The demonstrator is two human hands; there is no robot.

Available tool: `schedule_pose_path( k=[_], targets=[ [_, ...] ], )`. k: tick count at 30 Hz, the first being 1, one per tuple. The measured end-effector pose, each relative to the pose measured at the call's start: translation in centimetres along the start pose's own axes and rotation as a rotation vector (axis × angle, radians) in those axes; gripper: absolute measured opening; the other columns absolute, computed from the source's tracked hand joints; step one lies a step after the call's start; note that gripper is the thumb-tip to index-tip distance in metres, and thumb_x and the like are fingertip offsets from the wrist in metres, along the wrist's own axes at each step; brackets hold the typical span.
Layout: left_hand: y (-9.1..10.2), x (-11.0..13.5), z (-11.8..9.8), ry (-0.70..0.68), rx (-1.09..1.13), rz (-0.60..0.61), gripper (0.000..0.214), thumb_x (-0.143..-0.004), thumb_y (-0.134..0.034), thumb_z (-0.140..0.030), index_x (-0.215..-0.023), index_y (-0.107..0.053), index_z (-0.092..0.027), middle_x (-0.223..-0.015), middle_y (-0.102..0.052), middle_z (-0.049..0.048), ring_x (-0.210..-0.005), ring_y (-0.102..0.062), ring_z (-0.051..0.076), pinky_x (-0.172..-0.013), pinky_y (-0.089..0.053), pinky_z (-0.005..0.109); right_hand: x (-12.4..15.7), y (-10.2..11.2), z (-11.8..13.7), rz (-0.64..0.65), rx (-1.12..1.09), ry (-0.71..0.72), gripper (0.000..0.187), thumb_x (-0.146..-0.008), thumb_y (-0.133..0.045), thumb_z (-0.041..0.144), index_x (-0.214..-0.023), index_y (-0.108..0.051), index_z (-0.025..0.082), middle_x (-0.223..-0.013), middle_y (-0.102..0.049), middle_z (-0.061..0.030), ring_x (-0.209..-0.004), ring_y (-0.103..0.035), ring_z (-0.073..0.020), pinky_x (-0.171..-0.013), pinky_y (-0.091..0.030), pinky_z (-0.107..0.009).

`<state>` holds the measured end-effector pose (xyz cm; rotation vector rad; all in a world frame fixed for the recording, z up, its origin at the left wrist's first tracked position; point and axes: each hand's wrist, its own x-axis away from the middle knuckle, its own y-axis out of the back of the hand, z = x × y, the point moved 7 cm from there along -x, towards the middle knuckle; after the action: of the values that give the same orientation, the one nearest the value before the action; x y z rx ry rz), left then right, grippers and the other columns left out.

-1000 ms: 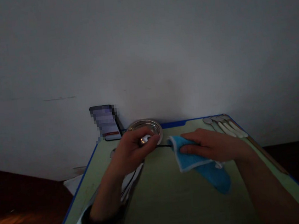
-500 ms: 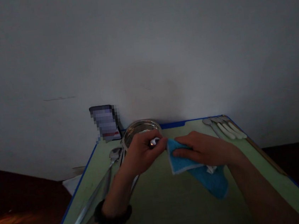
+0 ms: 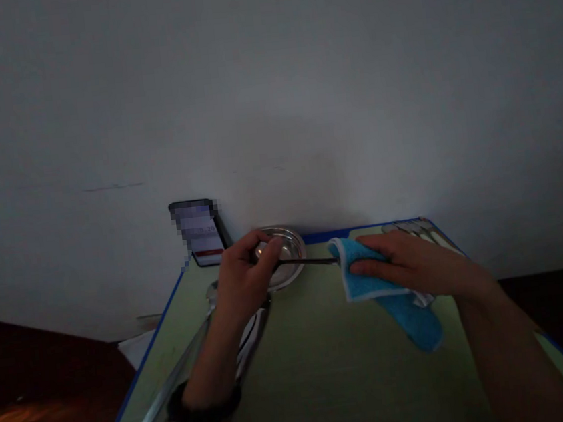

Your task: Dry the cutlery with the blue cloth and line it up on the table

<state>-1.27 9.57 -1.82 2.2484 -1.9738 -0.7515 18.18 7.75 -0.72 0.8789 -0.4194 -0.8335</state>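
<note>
Head view: a plain grey wall (image 3: 269,91) rises behind the metal bowl (image 3: 302,248), dim and faintly marked to the bowl's upper left. Dark reddish floor (image 3: 27,379) shows far to the left of the bowl, with a patch of light on it. Under the bowl spreads a pale green tabletop (image 3: 349,372) with blue edging (image 3: 329,236), the bowl standing near its back edge. Just in front and left of the bowl, the left hand (image 3: 245,272) pinches a thin metal utensil (image 3: 310,262) between thumb and fingers; the end inside that grip is largely hidden. The shaft runs rightward across the front of the bowl into a folded blue cloth (image 3: 369,282), which the right hand (image 3: 407,258) clasps, to the bowl's right, around the utensil's other end. Part of the cloth hangs below that hand. A long-handled spoon (image 3: 175,376) lies to the bowl's near left, partly behind the left forearm. Left of the bowl a phone (image 3: 204,236) stands tilted, its screen partly pixelated. Forks (image 3: 438,236) lie well to the bowl's right, partly covered by the right hand. Nearer than the bowl, a black bead bracelet (image 3: 204,410) circles the left wrist.
</note>
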Motion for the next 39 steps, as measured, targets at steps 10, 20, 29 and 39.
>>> schedule_pose_path(
  k=[10,20,29,39],
  targets=[
    [-1.3,0.3,-1.8,-0.109,-0.256,0.092,0.022,-0.075,-0.057,-0.036,-0.063,-0.055,-0.018,-0.043,-0.040,-0.0066,-0.040,-0.035,0.008,-0.040,-0.026,0.019,-0.3,-0.2,1.0,-0.019,0.034,0.042,0.028,-0.087,-0.042,0.042,-0.077,-0.053,0.018,-0.064,-0.053,0.0034,-0.055,-0.048,-0.0093,-0.054,-0.032,-0.023],
    [-0.6,-0.1,0.6,0.111,0.181,-0.163,0.026,-0.074,-0.059,-0.041,-0.074,-0.045,-0.020,-0.055,-0.039,-0.0086,-0.042,-0.035,0.006,-0.041,-0.031,0.018,-0.5,0.0,0.9,-0.123,0.235,-0.078,0.032,-0.088,-0.035,0.046,-0.083,-0.051,0.019,-0.075,-0.059,-0.0029,-0.067,-0.053,-0.0164,-0.061,-0.034,-0.028],
    [1.8,-0.4,0.4,0.076,0.364,-0.239,0.023,-0.067,-0.063,-0.017,-0.084,-0.048,-0.022,-0.051,-0.038,-0.0103,-0.039,-0.033,0.005,-0.036,-0.028,0.016,-0.5,-0.2,1.6,-0.104,0.177,0.004,0.030,-0.090,-0.035,0.043,-0.081,-0.051,0.019,-0.074,-0.058,-0.0015,-0.066,-0.053,-0.0142,-0.062,-0.034,-0.027],
    [-0.5,-0.4,0.6,0.224,0.831,-0.183,0.028,-0.064,-0.066,-0.015,-0.084,-0.047,-0.021,-0.064,-0.049,-0.0074,-0.049,-0.046,0.006,-0.043,-0.037,0.016,-1.3,-1.1,1.8,-0.167,0.372,-0.016,0.027,-0.091,-0.034,0.037,-0.081,-0.051,0.019,-0.073,-0.060,-0.0025,-0.061,-0.052,-0.0141,-0.056,-0.029,-0.027]
  ],
)
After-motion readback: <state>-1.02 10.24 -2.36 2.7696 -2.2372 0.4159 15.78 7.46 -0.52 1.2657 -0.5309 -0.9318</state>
